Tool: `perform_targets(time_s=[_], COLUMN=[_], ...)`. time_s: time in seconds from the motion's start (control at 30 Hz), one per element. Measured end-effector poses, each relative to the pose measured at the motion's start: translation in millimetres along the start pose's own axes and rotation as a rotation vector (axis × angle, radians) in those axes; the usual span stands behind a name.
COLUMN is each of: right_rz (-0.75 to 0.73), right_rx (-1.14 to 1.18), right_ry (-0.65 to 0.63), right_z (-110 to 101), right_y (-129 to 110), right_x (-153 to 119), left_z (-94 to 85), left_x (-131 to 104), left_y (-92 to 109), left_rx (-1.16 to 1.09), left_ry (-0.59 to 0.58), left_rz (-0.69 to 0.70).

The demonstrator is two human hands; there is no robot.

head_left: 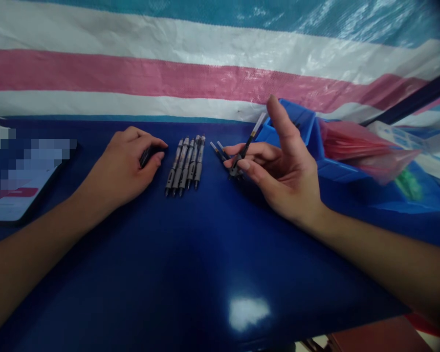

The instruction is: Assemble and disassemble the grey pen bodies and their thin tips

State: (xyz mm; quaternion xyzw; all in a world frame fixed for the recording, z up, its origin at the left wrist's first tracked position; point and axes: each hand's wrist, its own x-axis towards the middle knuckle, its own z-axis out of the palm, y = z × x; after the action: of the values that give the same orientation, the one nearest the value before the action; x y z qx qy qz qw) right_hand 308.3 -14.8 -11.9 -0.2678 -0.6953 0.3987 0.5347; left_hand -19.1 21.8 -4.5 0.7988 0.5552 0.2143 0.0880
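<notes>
Several grey-and-clear pens (185,166) lie side by side on the blue table (190,264), between my hands. Left of them, my left hand (132,161) curls around a dark object (145,156), mostly hidden under its fingers. On the other side, my right hand (286,171) pinches a dark refill (250,139) with a clear end between thumb and finger, its index finger raised. More refills (218,149) with pale ends rest beside and below those fingertips, partly hidden by them.
Blue bins (339,168) stand at the back right, one holding pink plastic bags (363,146). A tablet-like screen (18,186), partly pixelated, lies at the far left. Striped sheeting (150,73) hangs behind the table.
</notes>
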Motion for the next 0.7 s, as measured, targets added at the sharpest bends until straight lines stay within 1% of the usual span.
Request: perform_targets(time_s=[0.17,0.27,0.4,0.53,0.6,0.7], right_rz=[0.015,0.025,0.035,0.051,0.027,-0.02], right_rx=[-0.013,0.001,0.062,0.067,0.076,0.118], right_ry=[0.067,0.078,0.035,-0.05,-0.09,-0.114], right_z=[-4,-5,-2,2,2,2], right_y=[9,10,3,-4,-3,2], right_x=[1,1,0,-2,-2,-2], left_z=[1.0,1.6,1.0,0.1,0.1,0.5], left_x=[0,0,0,0,0,0], left_y=[-3,-5,-5,-3,-3,-4], left_rx=[0.007,0.022,0.024,0.028,0.026,0.036], left_ry=[0.004,0.005,-0.002,-0.006,-0.006,-0.001], left_rz=[0.01,0.024,0.021,0.01,0.01,0.013])
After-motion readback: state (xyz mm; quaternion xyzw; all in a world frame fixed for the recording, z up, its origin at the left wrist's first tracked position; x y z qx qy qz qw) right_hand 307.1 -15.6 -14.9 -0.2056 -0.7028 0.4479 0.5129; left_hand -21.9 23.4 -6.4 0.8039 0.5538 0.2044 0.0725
